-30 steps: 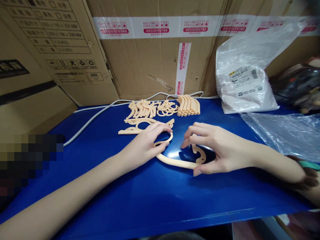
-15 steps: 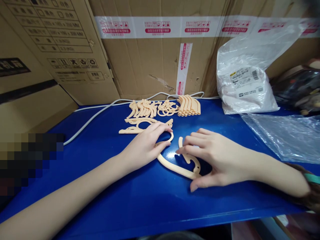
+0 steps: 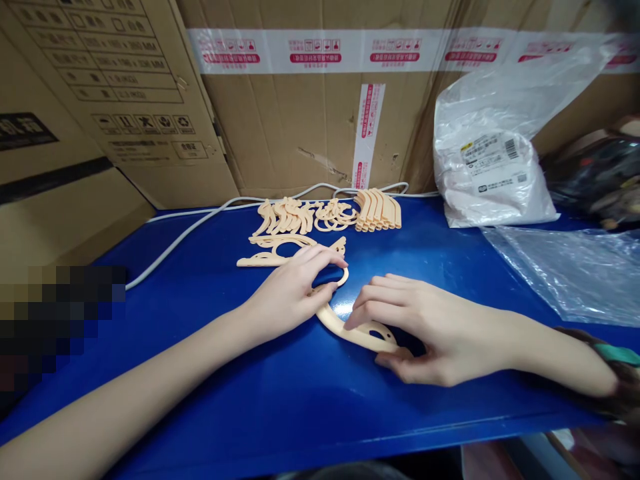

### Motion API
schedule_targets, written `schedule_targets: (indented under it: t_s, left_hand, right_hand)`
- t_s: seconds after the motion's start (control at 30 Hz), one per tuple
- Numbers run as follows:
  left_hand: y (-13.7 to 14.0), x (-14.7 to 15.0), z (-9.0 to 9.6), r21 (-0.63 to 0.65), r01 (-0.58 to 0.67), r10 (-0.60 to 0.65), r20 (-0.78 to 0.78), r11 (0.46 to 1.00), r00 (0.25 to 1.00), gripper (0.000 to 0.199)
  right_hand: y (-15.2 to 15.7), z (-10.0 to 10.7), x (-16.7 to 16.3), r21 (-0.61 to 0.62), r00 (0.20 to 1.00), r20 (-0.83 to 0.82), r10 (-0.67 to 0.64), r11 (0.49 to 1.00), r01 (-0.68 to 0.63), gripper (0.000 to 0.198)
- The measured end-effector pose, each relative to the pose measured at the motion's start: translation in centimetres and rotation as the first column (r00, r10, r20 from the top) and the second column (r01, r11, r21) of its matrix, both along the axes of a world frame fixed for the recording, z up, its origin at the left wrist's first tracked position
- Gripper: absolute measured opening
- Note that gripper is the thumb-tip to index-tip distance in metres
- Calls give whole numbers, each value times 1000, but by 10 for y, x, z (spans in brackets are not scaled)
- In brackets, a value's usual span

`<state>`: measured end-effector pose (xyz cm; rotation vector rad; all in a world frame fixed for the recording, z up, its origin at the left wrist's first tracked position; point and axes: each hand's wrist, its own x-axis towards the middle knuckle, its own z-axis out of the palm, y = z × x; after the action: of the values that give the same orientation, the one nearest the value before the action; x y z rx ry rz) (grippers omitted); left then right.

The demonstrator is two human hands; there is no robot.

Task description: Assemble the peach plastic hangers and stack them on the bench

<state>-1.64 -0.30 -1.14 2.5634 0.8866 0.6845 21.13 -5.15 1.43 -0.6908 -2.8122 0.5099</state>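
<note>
A beige plastic folding hanger (image 3: 354, 335) lies on the blue table, made of a curved arm and a rounded hook. My left hand (image 3: 295, 287) pinches it at the hook between thumb and fingers. Around its right end my right hand (image 3: 415, 327) is closed, the index fingertip on the arm and the thumb at the tip. That hand partly covers a smaller hinged piece (image 3: 381, 329) folded close along the arm. Just behind my left hand lie finished-looking beige hangers (image 3: 260, 262), partly hidden by the fingers.
Behind them sit piles of wavy beige pieces (image 3: 285, 217), beige hooks (image 3: 335, 215) and curved tubes (image 3: 379, 210). A white cable (image 3: 190, 233) runs along the cardboard boxes (image 3: 300, 127). A plastic bag (image 3: 493, 167) and clear plastic film (image 3: 565, 273) are at right.
My right hand has come down and closed onto the hanger's right end. The smaller piece, which stuck up away from the arm, has swung in against it. My left hand stays put.
</note>
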Motion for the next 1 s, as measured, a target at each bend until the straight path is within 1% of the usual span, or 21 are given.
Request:
schedule_targets:
  t_s: [0.2,0.33,0.47,0.53,0.63,0.77,0.87,0.93,1.0]
  left_hand:
    - [0,0,0,-4,12,-12,7,1000,1000,24]
    - [-1,0,2,-14,35,-35,42,999,999,24]
    - [1,-2,0,13,74,-75,73,997,995,29]
    - [4,-3,-1,39,89,-91,61,995,994,33]
    - [7,-5,-3,83,83,-84,13,993,996,37]
    - [7,-6,-2,137,64,-59,-37,989,998,34]
    - [6,-6,-1,140,55,-47,-62,989,997,33]
    - [6,-5,-1,140,43,-33,-72,989,997,33]
    - [5,-5,0,147,31,-19,-78,989,997,32]
  right_hand:
    - [11,0,9,28,999,6,-45,999,44,38]
    - [18,-2,13,51,997,-16,-77,996,78,38]
    - [23,-7,16,97,994,-46,-96,990,100,42]
    - [25,-9,17,116,992,-63,-109,986,116,42]
    - [27,-12,18,159,984,-93,-155,973,168,39]
    - [24,-9,18,240,958,-65,-278,928,285,26]
    - [21,-5,17,209,931,20,-364,912,352,19]
    - [20,-3,16,168,928,52,-368,920,355,21]
    - [19,-2,15,145,934,51,-354,928,344,25]
